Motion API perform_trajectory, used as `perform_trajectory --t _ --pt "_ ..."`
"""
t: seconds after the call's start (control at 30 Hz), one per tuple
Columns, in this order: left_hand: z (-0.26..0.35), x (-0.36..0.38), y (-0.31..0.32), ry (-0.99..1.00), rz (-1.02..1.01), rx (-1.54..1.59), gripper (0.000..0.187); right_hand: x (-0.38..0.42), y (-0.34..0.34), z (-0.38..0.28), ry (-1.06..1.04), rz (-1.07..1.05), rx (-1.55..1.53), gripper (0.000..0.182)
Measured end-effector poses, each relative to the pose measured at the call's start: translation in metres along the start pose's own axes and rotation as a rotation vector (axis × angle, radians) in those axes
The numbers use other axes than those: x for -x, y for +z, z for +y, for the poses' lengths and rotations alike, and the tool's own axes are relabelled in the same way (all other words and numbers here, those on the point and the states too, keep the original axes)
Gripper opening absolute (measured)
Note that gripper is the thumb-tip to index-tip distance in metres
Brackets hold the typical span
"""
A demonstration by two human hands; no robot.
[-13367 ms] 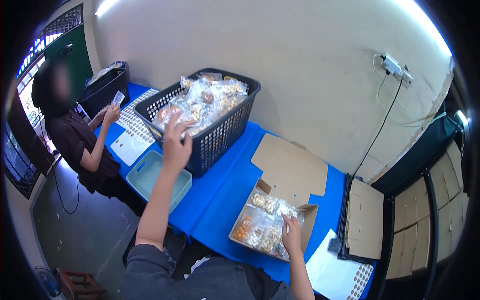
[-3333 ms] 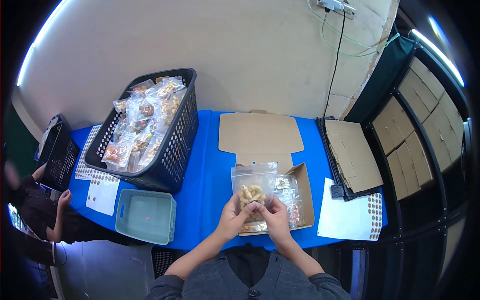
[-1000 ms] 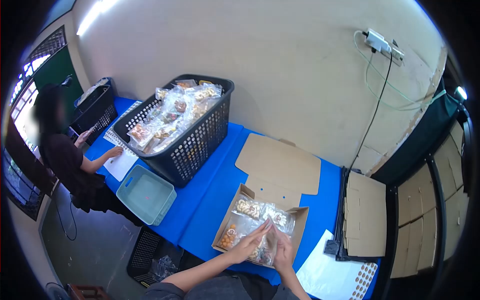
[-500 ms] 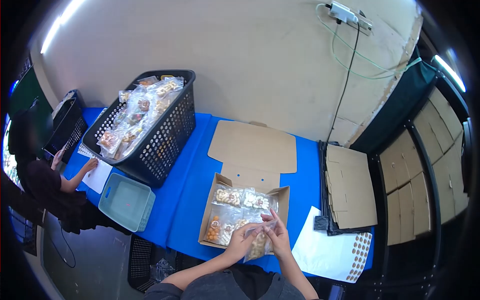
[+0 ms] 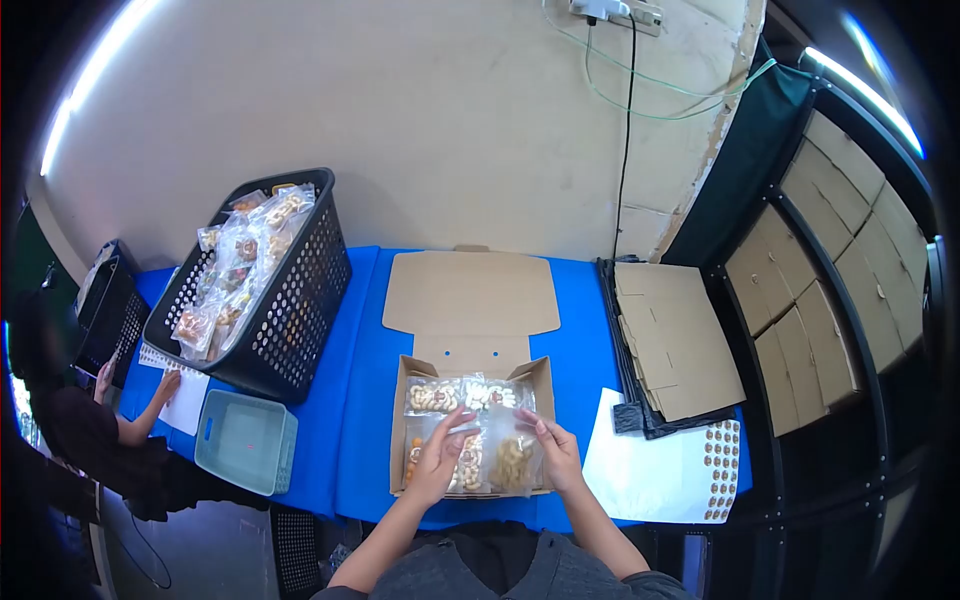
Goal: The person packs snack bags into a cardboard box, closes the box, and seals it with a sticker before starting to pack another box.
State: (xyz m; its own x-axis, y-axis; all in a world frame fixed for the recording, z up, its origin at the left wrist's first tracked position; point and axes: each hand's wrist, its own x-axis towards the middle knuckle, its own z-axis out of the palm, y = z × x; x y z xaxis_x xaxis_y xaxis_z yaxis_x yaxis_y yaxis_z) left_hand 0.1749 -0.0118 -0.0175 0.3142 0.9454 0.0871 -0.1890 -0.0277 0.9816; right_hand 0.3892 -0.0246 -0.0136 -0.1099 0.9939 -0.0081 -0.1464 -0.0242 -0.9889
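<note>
A cardboard box stands open in front of me, its lid folded back. Inside lie clear packets of snacks, including one with pale curled pieces, one with white pieces and one with orange balls, partly hidden by my left hand. My right hand pinches the upper right edge of a clear packet of yellowish pieces over the box's front right part. My left hand hovers above the packets on the left, fingers apart and holding nothing.
A black perforated basket full of packets stands left, beside a green-grey tub. At right are stacked flat cardboard and a sticker sheet. A person works at far left; shelves hold boxes.
The yellowish packet, held before in both hands near the box's front edge, is now over its front right part. My left hand has let go and moved left. The view has shifted.
</note>
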Motion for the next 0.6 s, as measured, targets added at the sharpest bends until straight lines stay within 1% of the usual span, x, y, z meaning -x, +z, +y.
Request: perform_trajectory --t 0.03,0.07,0.1,0.13,0.17,0.2,0.23,0.27,0.3,0.33,0.37,0.4,0.43,0.47,0.5,0.53,0.57,0.6 --pt "0.000 -0.004 0.000 0.008 -0.005 -0.002 0.053 -0.002 0.002 -0.002 -0.050 0.067 0.014 0.041" --pt "-0.002 -0.008 0.003 0.043 -0.107 -0.037 0.058 -0.004 0.003 0.016 -0.066 -0.019 -0.124 0.042" --pt "-0.004 -0.009 0.007 0.073 -0.207 -0.071 0.065 -0.004 0.012 0.011 -0.066 -0.017 -0.126 0.042" --pt "-0.005 -0.006 0.021 0.102 -0.203 -0.193 0.071 -0.003 0.026 -0.001 -0.216 -0.025 0.153 0.043" --pt "-0.003 -0.004 0.031 0.095 -0.205 -0.194 0.071 -0.003 0.037 -0.007 -0.363 -0.033 0.431 0.044" --pt "0.001 -0.003 0.040 0.136 -0.124 -0.244 0.074 -0.003 0.043 -0.008 -0.361 -0.015 0.350 0.047" --pt "0.003 -0.003 0.046 0.178 -0.043 -0.294 0.076 -0.005 0.041 -0.006 -0.359 -0.010 0.347 0.047" --pt "-0.007 0.001 0.048 0.124 0.046 -0.226 0.074 -0.009 0.037 -0.002 -0.327 -0.069 0.265 0.047" --pt "-0.008 0.001 0.050 0.120 0.040 -0.229 0.074 -0.012 0.033 0.002 -0.294 -0.126 0.183 0.048" --pt "-0.009 0.002 0.052 0.110 0.097 -0.165 0.071 -0.015 0.033 0.006 -0.238 -0.104 0.105 0.047" --pt "-0.009 0.003 0.054 0.099 0.155 -0.101 0.068 -0.017 0.033 0.011 -0.234 -0.097 0.100 0.047" --pt "-0.002 0.006 0.058 -0.026 0.192 0.016 0.054 -0.019 0.035 0.015 -0.186 0.061 0.123 0.046" --pt "-0.006 0.007 0.057 -0.030 0.189 0.013 0.054 -0.021 0.035 0.017 -0.140 0.217 0.146 0.046" --pt "-0.013 0.007 0.052 -0.027 0.181 -0.013 0.048 -0.024 0.033 0.016 -0.158 0.297 0.111 0.038" --pt "-0.018 0.007 0.048 -0.024 0.174 -0.039 0.042 -0.027 0.026 0.014 -0.158 0.298 0.106 0.038" --pt "-0.020 0.008 0.045 -0.074 0.152 -0.033 0.037 -0.027 0.015 0.013 -0.135 0.118 0.122 0.031" --pt "-0.020 0.008 0.039 -0.077 0.154 -0.038 0.037 -0.027 0.005 0.012 -0.110 -0.063 0.136 0.026" --pt "-0.019 0.006 0.030 -0.154 0.010 -0.003 0.039 -0.025 0.001 0.005 -0.075 -0.086 0.089 0.014"
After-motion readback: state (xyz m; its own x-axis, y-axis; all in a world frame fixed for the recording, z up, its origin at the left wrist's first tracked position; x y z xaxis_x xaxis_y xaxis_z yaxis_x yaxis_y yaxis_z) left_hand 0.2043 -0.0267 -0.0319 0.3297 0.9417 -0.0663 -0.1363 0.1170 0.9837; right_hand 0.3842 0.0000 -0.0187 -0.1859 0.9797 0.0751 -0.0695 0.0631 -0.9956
